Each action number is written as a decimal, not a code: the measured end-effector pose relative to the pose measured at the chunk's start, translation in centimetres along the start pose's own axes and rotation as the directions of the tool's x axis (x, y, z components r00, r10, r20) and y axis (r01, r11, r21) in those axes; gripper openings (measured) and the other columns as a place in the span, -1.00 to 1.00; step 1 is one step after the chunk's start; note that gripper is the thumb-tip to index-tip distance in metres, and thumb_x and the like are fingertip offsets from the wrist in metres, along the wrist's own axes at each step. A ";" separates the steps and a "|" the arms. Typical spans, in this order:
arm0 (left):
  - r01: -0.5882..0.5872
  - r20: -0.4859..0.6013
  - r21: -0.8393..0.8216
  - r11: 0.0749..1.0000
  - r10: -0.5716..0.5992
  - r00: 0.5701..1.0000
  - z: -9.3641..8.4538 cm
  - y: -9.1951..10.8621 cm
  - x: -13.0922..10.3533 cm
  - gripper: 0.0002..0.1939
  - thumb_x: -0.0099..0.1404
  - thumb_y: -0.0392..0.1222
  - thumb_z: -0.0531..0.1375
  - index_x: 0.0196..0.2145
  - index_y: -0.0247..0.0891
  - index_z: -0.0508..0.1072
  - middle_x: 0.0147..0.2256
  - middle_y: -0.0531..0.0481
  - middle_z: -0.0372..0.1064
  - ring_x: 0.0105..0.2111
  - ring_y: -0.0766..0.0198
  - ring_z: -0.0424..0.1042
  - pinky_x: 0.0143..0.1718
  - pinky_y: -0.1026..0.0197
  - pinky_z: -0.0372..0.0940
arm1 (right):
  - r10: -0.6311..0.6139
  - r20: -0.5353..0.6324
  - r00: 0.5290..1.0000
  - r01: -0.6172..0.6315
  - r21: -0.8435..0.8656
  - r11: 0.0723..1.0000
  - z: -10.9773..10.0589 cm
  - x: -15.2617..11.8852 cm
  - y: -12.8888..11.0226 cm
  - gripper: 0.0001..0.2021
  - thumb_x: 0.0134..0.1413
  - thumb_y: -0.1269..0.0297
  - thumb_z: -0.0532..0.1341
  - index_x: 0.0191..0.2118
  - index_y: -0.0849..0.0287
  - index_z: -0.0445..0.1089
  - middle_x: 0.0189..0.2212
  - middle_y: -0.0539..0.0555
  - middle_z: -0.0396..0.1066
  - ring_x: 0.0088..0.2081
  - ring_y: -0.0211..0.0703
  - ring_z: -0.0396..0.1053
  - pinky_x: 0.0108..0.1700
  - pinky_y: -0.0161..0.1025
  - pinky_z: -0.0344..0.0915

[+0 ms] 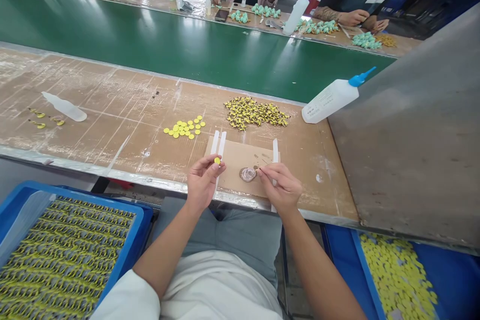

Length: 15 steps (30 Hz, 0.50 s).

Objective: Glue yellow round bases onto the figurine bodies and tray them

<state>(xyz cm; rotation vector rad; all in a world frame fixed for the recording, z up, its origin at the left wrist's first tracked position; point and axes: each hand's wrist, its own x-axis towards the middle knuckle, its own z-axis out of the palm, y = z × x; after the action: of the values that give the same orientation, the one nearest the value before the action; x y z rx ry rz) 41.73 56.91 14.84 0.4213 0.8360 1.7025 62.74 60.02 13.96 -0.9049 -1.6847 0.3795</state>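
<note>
Yellow disc [217, 160] pinched between thumb and fingertips of left hand [202, 182], above cardboard sheet [234, 170]. Right hand [280, 187], at 3 o'clock of it, grips a thin stick whose tip meets glue puddle [248, 174]. Loose yellow discs [184, 128] lie at 11 o'clock.

Yellow disc [217, 160], green belt [187, 50], blue tray [131, 240], brown cardboard [236, 160].
</note>
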 end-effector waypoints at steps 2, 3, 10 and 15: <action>0.000 -0.001 -0.003 1.000 0.000 1.000 0.0 0.0 0.0 -0.70 0.03 -0.15 0.53 -0.25 -0.21 0.66 -0.26 -0.03 0.61 -0.32 0.35 0.58 -0.17 0.29 0.50 | -0.014 0.005 1.000 0.014 0.015 1.000 0.0 0.2 -0.2 -0.92 0.23 0.34 0.37 -0.18 0.06 0.61 -0.33 0.08 0.55 -0.33 -0.07 0.51 -0.25 -0.07 0.51; 0.000 -0.001 -0.005 1.000 0.000 1.000 0.0 0.0 0.0 -0.71 0.03 -0.16 0.52 -0.25 -0.21 0.66 -0.26 -0.03 0.61 -0.32 0.35 0.58 -0.17 0.29 0.50 | -0.020 0.006 1.000 0.020 0.023 1.000 0.1 0.3 -0.3 -0.91 0.23 0.36 0.37 -0.17 0.05 0.61 -0.33 0.07 0.55 -0.33 -0.07 0.51 -0.24 -0.07 0.51; 0.006 -0.001 -0.001 1.000 -0.006 1.000 0.0 0.0 0.0 -0.69 0.03 -0.14 0.53 -0.25 -0.21 0.66 -0.25 -0.04 0.61 -0.32 0.35 0.58 -0.16 0.29 0.50 | 0.005 0.024 1.000 -0.006 0.061 0.998 0.0 0.2 -0.1 -0.87 0.18 0.39 0.40 -0.17 0.04 0.62 -0.31 0.08 0.55 -0.31 -0.05 0.51 -0.20 -0.04 0.50; 0.008 -0.003 -0.010 1.000 -0.009 1.000 -0.1 0.1 -0.1 -0.69 0.03 -0.14 0.53 -0.25 -0.21 0.66 -0.25 -0.03 0.61 -0.33 0.36 0.58 -0.17 0.30 0.51 | 0.106 -0.030 0.994 -0.103 0.078 0.992 0.1 0.1 -0.1 -0.95 0.17 0.27 0.42 -0.25 0.08 0.61 -0.36 0.09 0.55 -0.34 -0.05 0.51 -0.22 -0.05 0.51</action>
<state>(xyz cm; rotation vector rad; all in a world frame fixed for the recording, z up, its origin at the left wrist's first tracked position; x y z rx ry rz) 41.69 56.78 14.86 0.4075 0.8300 1.6994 62.58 60.03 14.07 -0.9398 -1.5851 0.4934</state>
